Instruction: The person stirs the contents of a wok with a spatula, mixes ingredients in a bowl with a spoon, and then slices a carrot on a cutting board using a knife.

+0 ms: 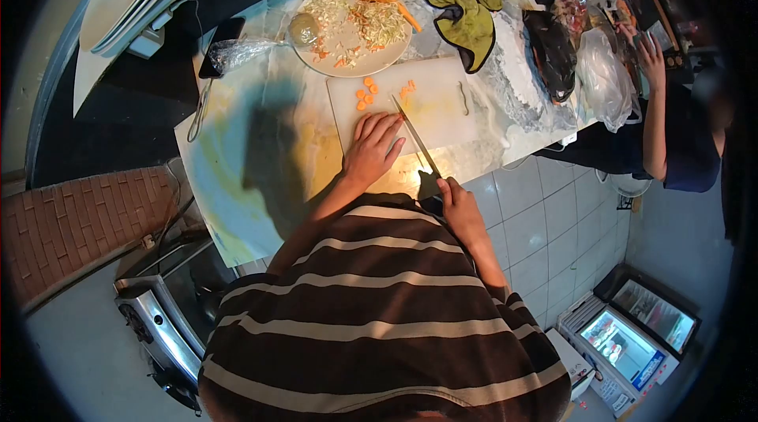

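Note:
My right hand [459, 207] is closed around the dark handle of a kitchen knife [417, 135], whose blade points away from me over a white cutting board [442, 78]. Beside the blade, my left hand [373, 144] rests on the board with its fingers together and bent, pressing on a small piece of carrot [401, 117] mostly hidden by the fingertips. Round carrot slices [365, 95] lie beyond my left hand. Thin carrot strips [407, 90] sit near the knife tip.
A large plate [347, 67] behind the board carries shredded vegetables and carrot pieces. Green cloths [464, 27], a white plastic bag [605, 78] and a phone [222, 47] lie on the table. Another person's hand [652, 61] is raised at the right. A stove [162, 327] stands lower left.

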Action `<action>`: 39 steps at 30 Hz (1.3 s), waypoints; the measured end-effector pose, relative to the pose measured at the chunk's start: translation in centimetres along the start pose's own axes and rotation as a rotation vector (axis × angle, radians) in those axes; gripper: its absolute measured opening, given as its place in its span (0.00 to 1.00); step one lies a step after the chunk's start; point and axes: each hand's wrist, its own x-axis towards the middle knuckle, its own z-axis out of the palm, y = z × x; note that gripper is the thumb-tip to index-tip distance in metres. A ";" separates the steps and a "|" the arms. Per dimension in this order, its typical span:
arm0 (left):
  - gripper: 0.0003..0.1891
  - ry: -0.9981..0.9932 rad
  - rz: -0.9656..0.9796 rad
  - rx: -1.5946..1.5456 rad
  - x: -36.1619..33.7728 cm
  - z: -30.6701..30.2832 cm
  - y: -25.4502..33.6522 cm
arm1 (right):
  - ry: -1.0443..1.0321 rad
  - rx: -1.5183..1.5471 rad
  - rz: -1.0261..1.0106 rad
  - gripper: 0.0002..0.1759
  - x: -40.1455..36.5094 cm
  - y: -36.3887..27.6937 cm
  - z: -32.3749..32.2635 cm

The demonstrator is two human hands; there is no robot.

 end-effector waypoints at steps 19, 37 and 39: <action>0.22 -0.023 0.009 0.034 -0.2 0.1 0.0 | -0.008 0.000 0.024 0.25 0.0 -0.1 0.2; 0.20 0.026 -0.020 -0.024 0.0 -0.1 0.1 | -0.003 -0.061 0.026 0.24 -0.1 0.1 1.4; 0.20 0.102 -0.095 -0.107 0.1 -0.1 0.0 | 0.004 -0.082 0.003 0.23 0.1 0.7 2.2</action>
